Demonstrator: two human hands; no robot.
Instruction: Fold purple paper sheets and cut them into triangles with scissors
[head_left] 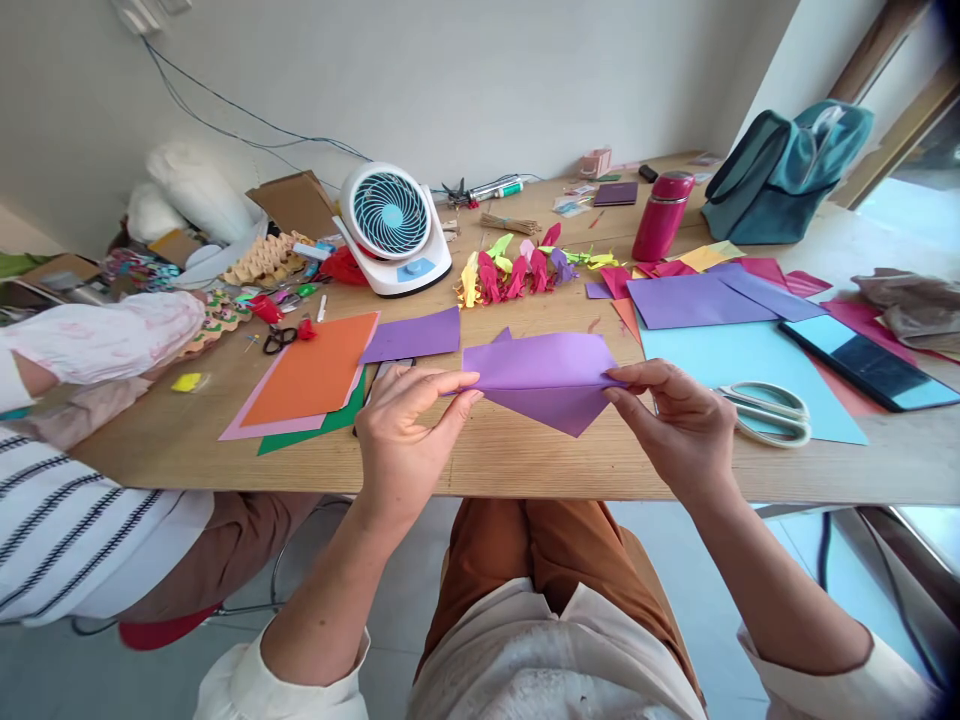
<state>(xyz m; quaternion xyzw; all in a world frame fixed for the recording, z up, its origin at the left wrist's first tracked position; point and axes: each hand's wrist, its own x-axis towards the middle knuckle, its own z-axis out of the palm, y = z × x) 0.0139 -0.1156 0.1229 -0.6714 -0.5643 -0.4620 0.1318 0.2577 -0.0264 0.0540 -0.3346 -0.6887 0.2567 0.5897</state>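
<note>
A folded sheet of purple paper (540, 362) is stretched between my hands just above the front of the table. My left hand (409, 430) pinches its left corner between thumb and forefinger. At the opposite corner, my right hand (675, 425) grips the paper the same way. A crease runs across the sheet, and a pointed flap hangs below it. Beside my right hand lie scissors with pale handles (772, 412), their blades partly hidden. Another purple piece of paper (416, 335) rests behind my left hand.
Orange paper (311, 370) tops a stack at left. Light blue paper (720, 365), purple sheets (697, 300) and a phone (870, 360) lie right. Behind stand a fan (394, 225), folded paper pieces (517, 272), a red bottle (663, 218) and a teal bag (780, 180). A co-worker's sleeve (112, 335) reaches in left.
</note>
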